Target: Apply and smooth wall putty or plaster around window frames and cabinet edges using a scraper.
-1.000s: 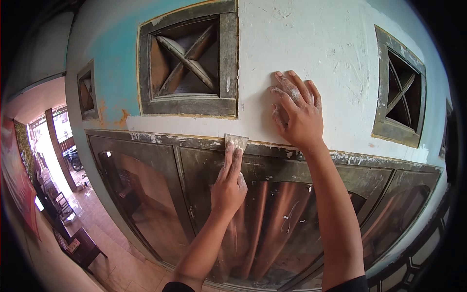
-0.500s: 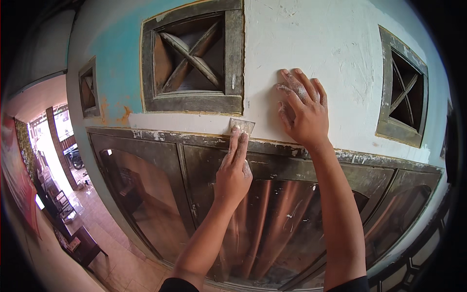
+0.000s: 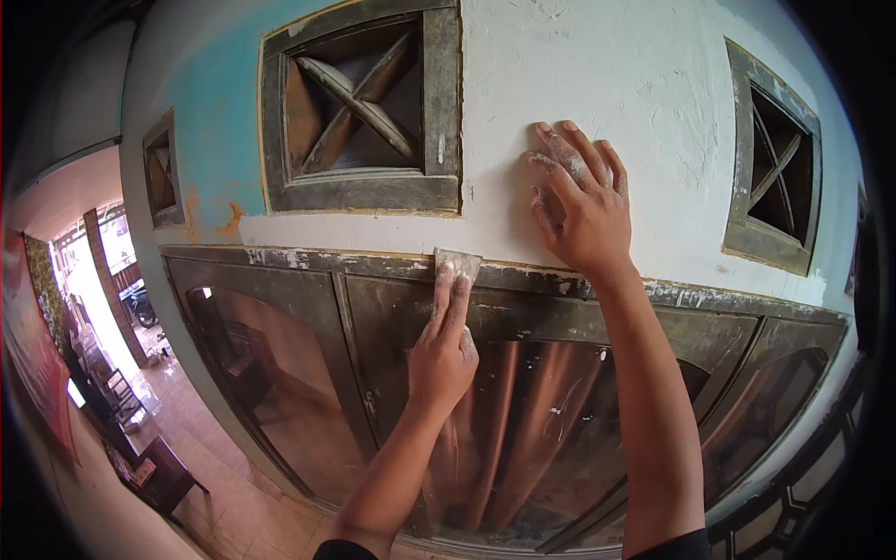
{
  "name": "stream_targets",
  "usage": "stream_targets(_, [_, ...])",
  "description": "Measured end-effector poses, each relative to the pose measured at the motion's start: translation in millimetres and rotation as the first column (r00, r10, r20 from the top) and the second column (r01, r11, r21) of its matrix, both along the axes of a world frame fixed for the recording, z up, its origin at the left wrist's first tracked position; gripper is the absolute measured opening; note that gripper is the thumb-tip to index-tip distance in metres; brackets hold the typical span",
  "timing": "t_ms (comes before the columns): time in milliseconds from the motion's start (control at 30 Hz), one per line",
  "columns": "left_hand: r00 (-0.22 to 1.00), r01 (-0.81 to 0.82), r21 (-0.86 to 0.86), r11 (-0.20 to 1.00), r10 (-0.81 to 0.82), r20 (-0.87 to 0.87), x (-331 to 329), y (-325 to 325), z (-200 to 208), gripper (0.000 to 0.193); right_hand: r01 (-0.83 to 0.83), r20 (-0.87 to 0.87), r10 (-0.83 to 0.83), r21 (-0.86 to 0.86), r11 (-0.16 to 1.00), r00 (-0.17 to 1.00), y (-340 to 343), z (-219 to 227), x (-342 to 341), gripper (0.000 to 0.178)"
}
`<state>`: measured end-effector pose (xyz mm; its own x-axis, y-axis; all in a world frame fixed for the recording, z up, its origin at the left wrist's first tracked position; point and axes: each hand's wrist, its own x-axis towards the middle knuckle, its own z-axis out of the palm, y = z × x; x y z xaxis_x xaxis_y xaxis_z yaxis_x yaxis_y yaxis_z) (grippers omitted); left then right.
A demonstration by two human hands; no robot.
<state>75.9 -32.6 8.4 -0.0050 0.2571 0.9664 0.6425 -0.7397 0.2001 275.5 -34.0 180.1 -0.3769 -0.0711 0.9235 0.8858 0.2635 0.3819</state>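
Note:
My left hand is closed on a small putty knife, two dusty fingers laid along its flat blade. The blade's wide edge meets the top of the dark wooden window frame, right below the white wall strip. Higher and to the right, my right hand rests against the white wall with its fingers spread and holds nothing. Whitish powder coats the fingers of both hands. Above the putty knife is a square wooden vent with crossed slats.
Another crossed vent is set in the wall at right, a smaller one at far left. Turquoise paint shows on the left wall part. Glass panes fill the frame below. A dark chair stands on the tiled floor at lower left.
My left hand has moved the putty knife slightly down, from the white wall strip onto the window frame's top rail. My right hand stays in nearly the same place on the wall.

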Motion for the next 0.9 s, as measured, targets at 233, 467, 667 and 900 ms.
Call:
stream_targets(233, [0.999,0.05,-0.033,0.998,-0.05,0.002,1.1,-0.8,22.2,0.076,0.005,0.0,-0.005,-0.004,1.0,1.0,1.2,-2.8,2.8,0.033])
stream_targets(467, [1.0,0.022,0.018,1.0,-0.022,0.003,-1.3,4.4,16.6,0.075,0.001,0.0,-0.001,-0.004,1.0,1.0,0.6,-1.6,-0.1,0.034])
stream_targets(667, [1.0,0.015,0.076,0.997,-0.017,0.024,-7.1,15.0,1.3,0.073,0.001,-0.005,-0.001,-0.001,1.0,1.0,-0.2,-1.5,-1.3,0.035])
stream_targets(900, [0.997,0.067,0.064,0.996,-0.069,0.044,-2.4,12.7,27.4,0.072,0.002,-0.006,-0.002,-0.007,1.0,1.0,1.5,-3.0,0.4,0.034])
